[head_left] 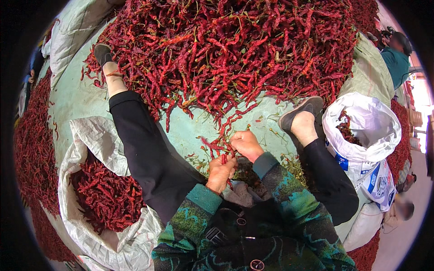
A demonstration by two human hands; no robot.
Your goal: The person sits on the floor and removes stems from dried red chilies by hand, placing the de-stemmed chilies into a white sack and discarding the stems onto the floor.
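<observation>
Between my spread legs, my left hand (221, 170) grips several dried red chili peppers (217, 147), their ends sticking out past the fingers. Close beside it, my right hand (247, 145) has its fingers closed at the top of the same bunch; what exactly they pinch is hidden. A large heap of dried red chilies (230, 54) spreads over the floor in front of me, and a few trail down to my hands. Loose green stems (294, 169) and caps lie on the floor around and below my hands.
At my left, an open white woven sack (67, 189) holds stemless-looking chilies (108, 200). A white plastic bag (376, 142) with dark chili pieces stands at my right. Full sacks (76, 30) flank the heap. More chili piles (35, 152) and other people (395, 64) are at the edges.
</observation>
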